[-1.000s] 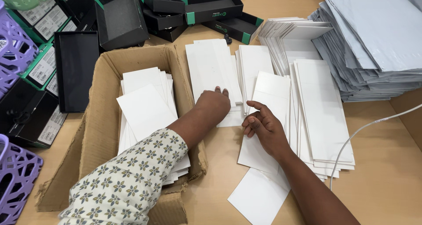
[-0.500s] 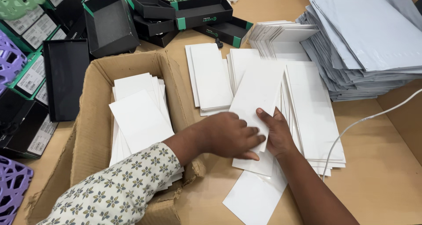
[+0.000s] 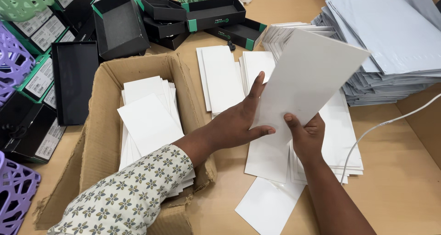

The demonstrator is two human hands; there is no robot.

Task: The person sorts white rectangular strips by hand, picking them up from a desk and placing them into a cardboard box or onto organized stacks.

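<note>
White card (image 3: 310,79), long and stiff, held tilted above the table (image 3: 404,180) over the card stacks (image 3: 340,138). Left hand (image 3: 239,122) flat along its left edge, fingers together, thumb beneath; right hand (image 3: 307,136) pinching the bottom edge, thumb in front. Half a second earlier the card lay on the stacks under both hands; now raised.

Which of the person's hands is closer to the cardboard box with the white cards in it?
The left. The left hand is just right of the cardboard box, its sleeve crossing the box's corner. The right hand is farther right, over the spread cards. Both hold a lifted white card.
</note>
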